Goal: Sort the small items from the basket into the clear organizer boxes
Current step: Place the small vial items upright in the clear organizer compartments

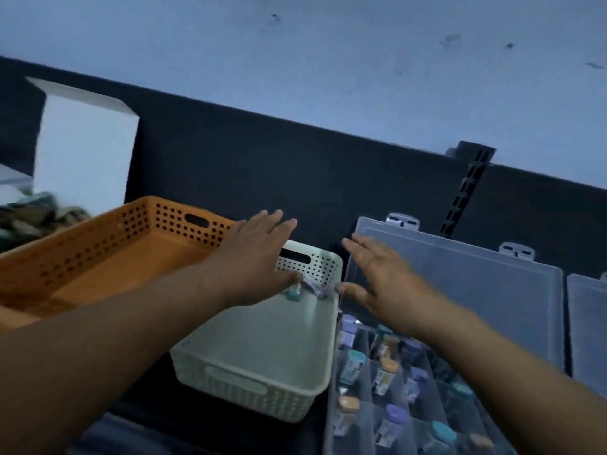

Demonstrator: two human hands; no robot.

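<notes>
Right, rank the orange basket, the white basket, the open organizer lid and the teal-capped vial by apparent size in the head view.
1. orange basket, partly cut off
2. white basket and open organizer lid, too alike to rank; the lid stands farther away
3. teal-capped vial, by far the smallest

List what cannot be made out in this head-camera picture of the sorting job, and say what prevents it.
- Small items in the white basket: partly covered by the left hand; motion blur hides their number.
- Clear organizer box: cut off by the bottom edge, right forearm over some compartments.
- Vial labels: too small and blurred.
- Second lid: cut off by the right edge.
</notes>
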